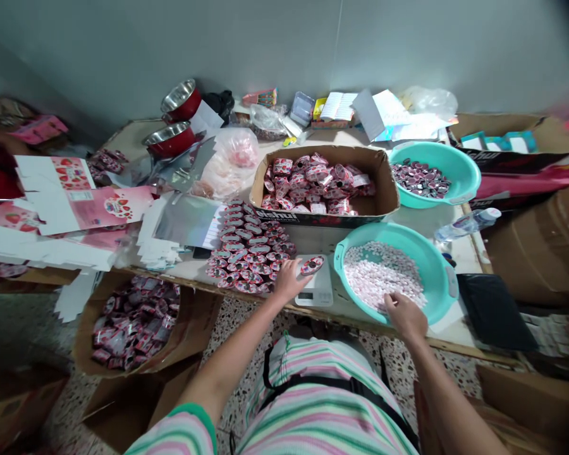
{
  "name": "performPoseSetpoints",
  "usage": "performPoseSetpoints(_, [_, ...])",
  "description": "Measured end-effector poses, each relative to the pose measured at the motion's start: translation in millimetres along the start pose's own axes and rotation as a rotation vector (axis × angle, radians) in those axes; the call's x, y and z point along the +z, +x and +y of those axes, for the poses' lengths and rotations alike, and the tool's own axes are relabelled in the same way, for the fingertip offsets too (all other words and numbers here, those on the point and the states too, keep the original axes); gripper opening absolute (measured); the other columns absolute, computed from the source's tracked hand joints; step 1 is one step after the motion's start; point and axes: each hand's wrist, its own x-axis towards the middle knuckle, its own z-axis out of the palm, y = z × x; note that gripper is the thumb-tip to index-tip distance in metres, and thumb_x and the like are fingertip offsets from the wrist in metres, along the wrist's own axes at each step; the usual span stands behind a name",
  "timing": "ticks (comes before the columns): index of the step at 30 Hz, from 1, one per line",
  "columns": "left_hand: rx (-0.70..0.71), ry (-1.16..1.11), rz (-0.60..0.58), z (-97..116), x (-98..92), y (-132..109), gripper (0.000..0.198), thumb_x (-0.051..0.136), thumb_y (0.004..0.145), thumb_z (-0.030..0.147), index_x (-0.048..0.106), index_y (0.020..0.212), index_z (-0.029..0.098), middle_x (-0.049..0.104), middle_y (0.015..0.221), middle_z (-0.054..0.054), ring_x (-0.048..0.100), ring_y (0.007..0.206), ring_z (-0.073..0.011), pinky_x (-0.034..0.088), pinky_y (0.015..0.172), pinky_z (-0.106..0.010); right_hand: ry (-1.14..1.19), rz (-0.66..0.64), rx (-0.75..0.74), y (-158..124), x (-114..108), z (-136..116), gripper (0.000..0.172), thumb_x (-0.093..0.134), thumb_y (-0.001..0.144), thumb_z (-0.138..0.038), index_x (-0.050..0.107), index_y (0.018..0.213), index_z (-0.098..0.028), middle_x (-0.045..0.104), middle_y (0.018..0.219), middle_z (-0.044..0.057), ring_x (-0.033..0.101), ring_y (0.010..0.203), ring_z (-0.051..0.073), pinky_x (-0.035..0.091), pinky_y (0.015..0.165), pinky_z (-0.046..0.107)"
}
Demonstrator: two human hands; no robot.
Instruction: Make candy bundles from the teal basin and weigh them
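Observation:
My left hand (289, 282) has its fingers at the left end of a small oval printed tin (312, 265), gripping it over a white kitchen scale (315, 294). The tin's dark opening faces up. Left of this hand, rows of similar oval tins (249, 253) stand close together. Inside the rim of a turquoise basin (436, 253), my right hand (406, 314) is closed, fingertips pressed together at a layer of small white and pale pink pellets (384, 275). What is between those fingertips is too small to make out.
Behind the scale stands a cardboard box (384, 202) of printed tins. A second turquoise basin (464, 170) holds dark round-edged pieces. A plastic bottle (469, 224) lies at right beside a black flat case (495, 309). A carton (88, 322) of tins stands below left.

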Motion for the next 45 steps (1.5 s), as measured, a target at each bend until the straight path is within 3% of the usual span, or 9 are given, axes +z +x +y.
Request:
performPoseSetpoints(4, [-0.013,0.038,-0.02,12,25.7,17,0.067,0.074,0.068,0.039,0.045,0.124,0.017,0.053,0.125,-0.013,0.046,0.121,-0.0279,0.038,0.102,-0.042,0.002,-0.003,0.006,-1,-2,-4,0.04,0.036,0.087,-0.048,0.069,0.09,-0.025,0.068,0.099,0.006,0.058,0.076,0.018,0.027,0.055,0.027])
performPoseSetpoints(8, [-0.1,0.091,-0.083,13,34.1,25,0.035,0.067,0.075,0.026,0.055,0.107,0.018,0.063,0.104,-0.01,0.057,0.104,-0.025,0.044,0.091,-0.038,0.017,0.002,-0.005,-3,-5,-8,0.041,0.035,0.088,-0.045,0.069,0.09,-0.023,0.068,0.098,0.007,0.058,0.076,0.018,0.027,0.055,0.027])
performPoseSetpoints(13, [-0.071,0.023,0.05,25,4.5,15,0.029,0.065,0.074,0.018,0.058,0.102,0.02,0.063,0.096,-0.005,0.058,0.095,-0.0215,0.046,0.087,-0.034,0.044,0.0,-0.022,-5,-8,-10,0.039,0.036,0.089,-0.044,0.068,0.087,-0.023,0.068,0.098,0.006,0.058,0.076,0.017,0.026,0.055,0.027])
performPoseSetpoints(18, [0.146,-0.124,0.247,79,-37.1,9,0.045,0.065,0.073,0.015,0.057,0.116,0.026,0.057,0.104,-0.004,0.055,0.099,-0.0184,0.046,0.09,-0.03,0.056,-0.007,-0.055,-4,-8,-9,0.037,0.036,0.091,-0.043,0.067,0.086,-0.023,0.068,0.097,0.005,0.059,0.077,0.017,0.026,0.055,0.026])
performPoseSetpoints(21, [0.216,-0.122,0.262,108,-39.6,18,0.047,0.065,0.074,0.016,0.057,0.119,0.027,0.056,0.102,-0.004,0.056,0.096,-0.0175,0.047,0.088,-0.029,0.069,-0.02,-0.072,-3,-9,-10,0.035,0.037,0.091,-0.041,0.066,0.088,-0.024,0.068,0.095,0.004,0.059,0.077,0.017,0.026,0.056,0.026])
performPoseSetpoints(25, [0.234,-0.099,0.239,122,-22.5,36,0.045,0.063,0.074,0.012,0.06,0.117,0.026,0.056,0.099,-0.004,0.056,0.092,-0.0172,0.048,0.087,-0.029,0.077,-0.029,-0.101,-4,-12,-12,0.033,0.037,0.091,-0.04,0.066,0.087,-0.024,0.068,0.093,0.004,0.06,0.079,0.017,0.026,0.056,0.026])
performPoseSetpoints(33, [0.193,-0.057,0.116,125,9.3,57,0.044,0.062,0.07,0.008,0.064,0.111,0.025,0.058,0.095,-0.004,0.057,0.092,-0.0194,0.049,0.086,-0.033,0.074,0.028,-0.137,-3,-14,-13,0.031,0.038,0.092,-0.036,0.064,0.083,-0.021,0.068,0.09,0.005,0.061,0.08,0.017,0.03,0.058,0.026])
performPoseSetpoints(38, [0.137,-0.203,0.156,120,20.8,62,0.036,0.066,0.071,0.018,0.064,0.107,0.022,0.062,0.098,-0.005,0.061,0.091,-0.0187,0.05,0.084,-0.03,0.079,0.049,-0.165,-4,-17,-14,0.029,0.039,0.091,-0.033,0.064,0.085,-0.02,0.068,0.089,0.005,0.061,0.08,0.017,0.031,0.06,0.026])
performPoseSetpoints(45, [-0.223,-0.247,0.293,65,6.3,40,0.046,0.071,0.068,0.042,0.063,0.106,0.017,0.07,0.095,-0.007,0.066,0.084,-0.021,0.052,0.08,-0.032,0.07,0.049,-0.158,-4,-18,-12,0.029,0.04,0.091,-0.033,0.064,0.084,-0.02,0.068,0.088,0.005,0.061,0.079,0.017,0.03,0.058,0.026])
